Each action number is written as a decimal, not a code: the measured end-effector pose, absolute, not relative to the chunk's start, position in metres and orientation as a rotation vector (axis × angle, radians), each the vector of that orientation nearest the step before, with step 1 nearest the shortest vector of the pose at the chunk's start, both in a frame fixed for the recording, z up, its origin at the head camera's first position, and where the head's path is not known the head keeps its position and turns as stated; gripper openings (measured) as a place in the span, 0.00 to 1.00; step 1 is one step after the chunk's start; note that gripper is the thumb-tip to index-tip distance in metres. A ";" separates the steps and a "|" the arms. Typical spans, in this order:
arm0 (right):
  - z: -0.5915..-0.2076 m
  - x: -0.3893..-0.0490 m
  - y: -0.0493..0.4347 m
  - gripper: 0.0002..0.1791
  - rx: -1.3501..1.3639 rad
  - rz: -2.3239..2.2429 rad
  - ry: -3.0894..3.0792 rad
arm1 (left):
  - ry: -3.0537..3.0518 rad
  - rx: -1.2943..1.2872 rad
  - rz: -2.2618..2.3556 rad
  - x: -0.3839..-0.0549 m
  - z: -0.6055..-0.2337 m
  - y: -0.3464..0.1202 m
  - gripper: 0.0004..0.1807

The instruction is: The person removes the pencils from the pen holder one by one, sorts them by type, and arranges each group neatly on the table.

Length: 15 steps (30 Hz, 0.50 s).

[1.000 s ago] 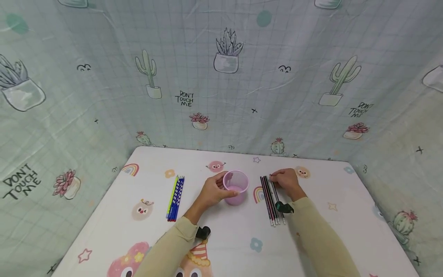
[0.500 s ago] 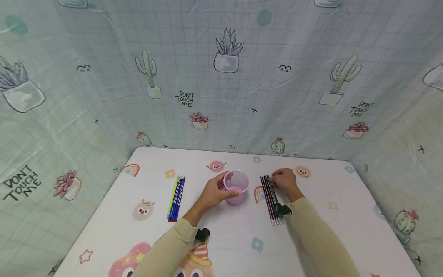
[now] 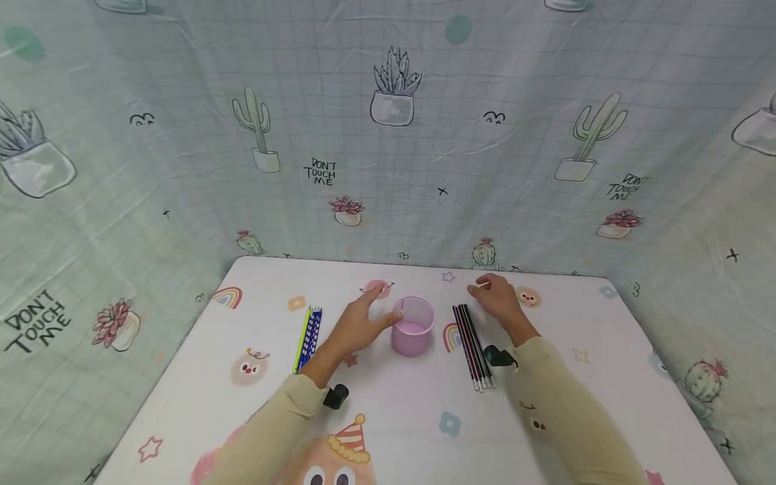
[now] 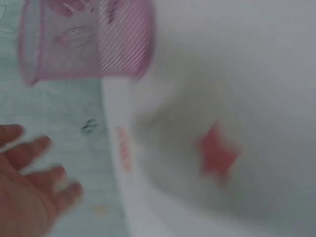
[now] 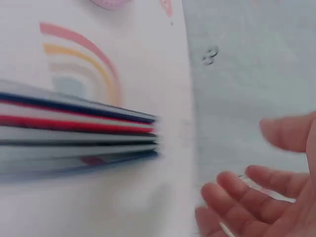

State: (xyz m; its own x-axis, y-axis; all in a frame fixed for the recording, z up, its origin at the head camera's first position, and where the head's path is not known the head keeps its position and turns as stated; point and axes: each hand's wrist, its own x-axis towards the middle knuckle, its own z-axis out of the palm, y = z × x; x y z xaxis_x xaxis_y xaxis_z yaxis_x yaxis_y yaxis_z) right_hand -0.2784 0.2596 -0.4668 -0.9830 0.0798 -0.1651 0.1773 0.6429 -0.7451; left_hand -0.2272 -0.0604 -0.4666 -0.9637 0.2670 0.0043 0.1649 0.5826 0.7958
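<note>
A pink mesh pencil cup [image 3: 412, 330] stands upright mid-table. Just left of it is my left hand [image 3: 358, 327], fingers spread and thumb reaching toward the rim; in the left wrist view the hand [image 4: 34, 182] is apart from the cup [image 4: 94, 39]. Several dark pencils [image 3: 471, 347] lie side by side right of the cup, their white-tipped ends toward me. Past their far ends my right hand [image 3: 500, 300] hovers with loosely bent fingers. In the right wrist view that hand [image 5: 261, 187] holds nothing, and the pencils [image 5: 79, 131] lie away from it.
On the left, several blue patterned pencils [image 3: 311, 337] lie beside a yellow-green one [image 3: 302, 340], partly covered by the left forearm. The white table [image 3: 388, 431] has printed cartoon figures, and a cactus-print cloth [image 3: 364, 155] hangs behind its far edge.
My left hand has let go of the cup and moved left. My right hand has released the pencils and lifted away toward the far edge; the outermost pencil now lies against the others.
</note>
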 end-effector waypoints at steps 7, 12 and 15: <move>-0.406 -0.277 0.262 0.46 -0.193 -0.806 2.979 | 3.109 0.266 0.494 -0.241 -0.414 -0.097 0.51; -0.378 -0.271 0.260 0.50 -0.267 -0.531 3.051 | 3.147 0.188 0.351 -0.246 -0.388 -0.112 0.52; -0.370 -0.268 0.259 0.51 -0.260 -0.466 3.054 | 3.127 0.176 0.339 -0.246 -0.380 -0.115 0.53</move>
